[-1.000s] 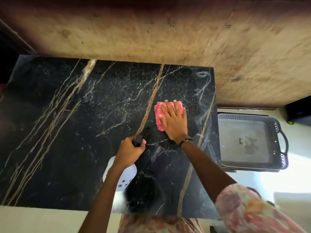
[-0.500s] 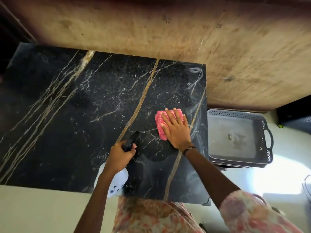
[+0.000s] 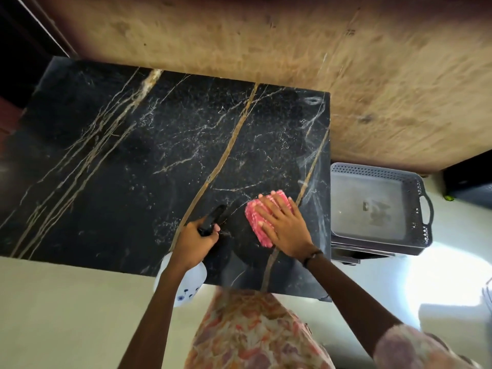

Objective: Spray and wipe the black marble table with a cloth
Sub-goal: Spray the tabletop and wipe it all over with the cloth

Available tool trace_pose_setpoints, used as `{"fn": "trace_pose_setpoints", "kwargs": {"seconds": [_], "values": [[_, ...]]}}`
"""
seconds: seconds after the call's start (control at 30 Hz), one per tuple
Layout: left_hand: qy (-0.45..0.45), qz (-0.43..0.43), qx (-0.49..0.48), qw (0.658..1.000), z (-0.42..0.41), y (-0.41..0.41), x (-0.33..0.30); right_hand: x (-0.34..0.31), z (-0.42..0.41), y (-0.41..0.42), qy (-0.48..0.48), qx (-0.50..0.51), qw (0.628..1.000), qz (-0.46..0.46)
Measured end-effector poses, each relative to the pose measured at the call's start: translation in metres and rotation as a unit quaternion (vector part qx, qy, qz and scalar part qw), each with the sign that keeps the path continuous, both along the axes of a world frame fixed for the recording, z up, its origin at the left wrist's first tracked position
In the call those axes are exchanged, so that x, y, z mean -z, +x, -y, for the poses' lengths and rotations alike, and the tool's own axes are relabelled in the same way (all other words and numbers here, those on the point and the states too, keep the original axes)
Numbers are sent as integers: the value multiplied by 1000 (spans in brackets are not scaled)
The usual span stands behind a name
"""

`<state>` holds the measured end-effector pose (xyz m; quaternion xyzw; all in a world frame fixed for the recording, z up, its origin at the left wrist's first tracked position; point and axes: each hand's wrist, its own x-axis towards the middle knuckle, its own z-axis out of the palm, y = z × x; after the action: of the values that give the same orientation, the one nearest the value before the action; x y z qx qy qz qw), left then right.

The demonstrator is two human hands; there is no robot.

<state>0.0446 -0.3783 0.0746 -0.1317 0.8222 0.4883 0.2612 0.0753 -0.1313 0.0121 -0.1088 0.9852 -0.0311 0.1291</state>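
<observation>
Only the head view here, looking straight down. The black marble worktop (image 3: 133, 161) fills most of the shot, glossy, with gold and white veins running diagonally across it. The far edge sits against a tan, scuffed wall (image 3: 266, 38).

The right hand (image 3: 283, 230) is flat, fingers spread, pressing down on a folded pink cloth (image 3: 259, 225) near the right end of the worktop, closer to the near edge than the far one. The cloth pokes out past the fingertips and on the thumb side. So it's not really gripping, more of an open palm pinning the cloth to the marble. There's a dark band on that wrist.

The left hand (image 3: 195, 242) is clenched around the black trigger head of a spray bottle (image 3: 183, 284), nozzle pointing up and right across the marble, just beside the cloth but not touching it. The bottle's white body with little blue marks hangs off the near edge, under the wrist.

Off the right end of the worktop, lower down, there's a grey plastic tray (image 3: 422, 201) with perforated sides and a handle. A floral garment (image 3: 247, 334) shows at the bottom, over a pale floor (image 3: 66, 310).
</observation>
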Motion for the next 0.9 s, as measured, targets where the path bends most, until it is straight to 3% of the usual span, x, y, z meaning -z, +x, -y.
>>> {"fn": "trace_pose_setpoints", "kwargs": {"seconds": [0.1, 0.27, 0.43, 0.53, 0.67, 0.8, 0.9], "values": [[9, 1, 6, 1000, 13, 7, -2, 0, 50, -17, -13, 77, 997, 6], [25, 8, 0, 1000, 38, 21, -1, 11, 129, 26, -26, -38, 999, 2], [-6, 16, 26, 1000, 64, 40, 1, 10, 88, 87, -24, -88, 996, -8], [-21, 9, 33, 999, 77, 50, 1, 2, 59, 77, 2, -1, 1000, 5], [-24, 9, 45, 999, 84, 61, 0, 0, 109, 37, -8, 133, 991, 1], [-39, 4, 55, 998, 85, 65, 1, 3, 172, 41, -4, 22, 1000, 1], [-51, 9, 75, 996, 79, 66, -1, 6, 169, 79, -14, -38, 999, 5]]}}
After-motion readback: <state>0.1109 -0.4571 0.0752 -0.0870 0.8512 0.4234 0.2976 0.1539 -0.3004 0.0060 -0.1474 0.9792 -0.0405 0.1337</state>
